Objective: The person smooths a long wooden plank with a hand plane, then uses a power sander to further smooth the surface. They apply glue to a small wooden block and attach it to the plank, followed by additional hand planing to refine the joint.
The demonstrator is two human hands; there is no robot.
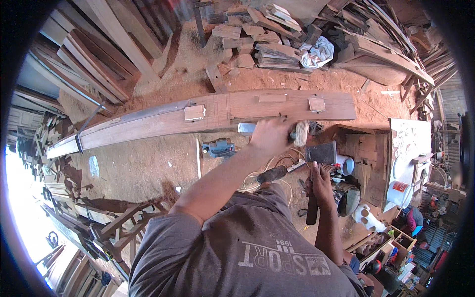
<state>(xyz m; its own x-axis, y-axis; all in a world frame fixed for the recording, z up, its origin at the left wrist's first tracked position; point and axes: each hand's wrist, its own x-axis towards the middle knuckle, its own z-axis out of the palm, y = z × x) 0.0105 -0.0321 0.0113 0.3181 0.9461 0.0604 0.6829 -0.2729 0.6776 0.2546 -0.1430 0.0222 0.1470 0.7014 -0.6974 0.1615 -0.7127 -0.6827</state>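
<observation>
A long reddish plank (242,104) lies crosswise before me, bearing small blocks (194,112) and a dark band near its left end. My left hand (272,133) is curled at its near edge, closed on something I cannot make out beside a pale, rough chunky object (301,132). A metal strip (246,127) shows just left of that hand. In my right hand (320,183) is a hatchet, gripped by its dark handle, its broad dark blade (320,152) held up just below the plank's right part.
Stacked offcuts (257,44) and leaning boards (94,69) lie beyond. A blue tool (217,147) and coiled hose rest on the dirt. At right stand a white board (409,136), buckets (398,193) and a white spotted shape (366,218); another person (413,220) is farther right.
</observation>
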